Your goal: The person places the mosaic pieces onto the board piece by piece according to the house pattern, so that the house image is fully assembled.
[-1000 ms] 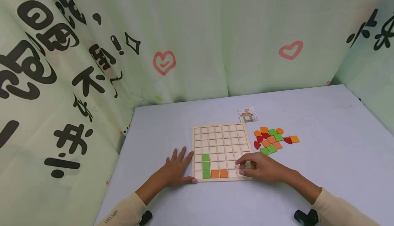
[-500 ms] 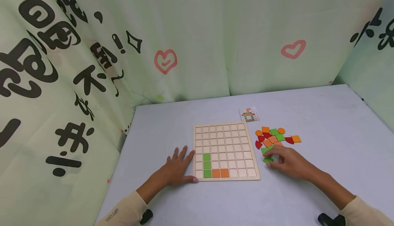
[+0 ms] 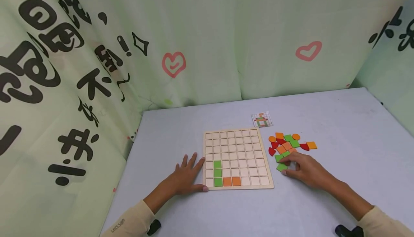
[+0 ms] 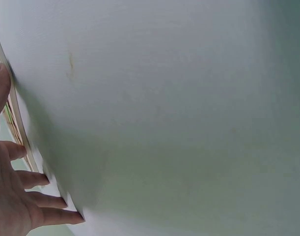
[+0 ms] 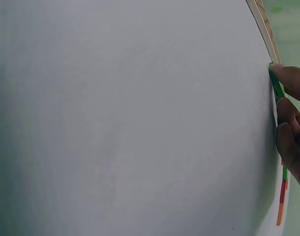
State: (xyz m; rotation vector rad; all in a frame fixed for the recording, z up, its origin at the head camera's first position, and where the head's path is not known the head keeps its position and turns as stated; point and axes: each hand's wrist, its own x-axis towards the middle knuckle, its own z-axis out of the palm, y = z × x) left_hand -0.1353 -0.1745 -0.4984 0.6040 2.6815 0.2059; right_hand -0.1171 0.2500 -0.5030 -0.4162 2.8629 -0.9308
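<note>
A wooden grid board (image 3: 271, 172) lies on the table, with green square tiles (image 3: 217, 172) in a column and two orange square tiles (image 3: 231, 181) along its bottom row. My left hand (image 3: 185, 177) is spread at the board's lower left corner, its thumb and index finger touching the frame; the left wrist view shows the fingers (image 4: 32, 199) straight. At the right, my right hand (image 3: 304, 168) pinches a green square tile (image 3: 281, 167) between thumb and fingers at the near end of the loose pile. In the right wrist view this green tile (image 5: 276, 82) appears edge-on.
Loose green, orange and red tiles (image 3: 287, 145) lie scattered right of the board, some square, some round, some curved-edged. A small pattern card (image 3: 262, 119) lies behind the board. Printed curtains (image 3: 207, 43) hang behind and beside the white table (image 3: 339, 133).
My right hand has moved right from the board to the loose pile and taken hold of a green tile at its near end. My left hand has stayed in place.
</note>
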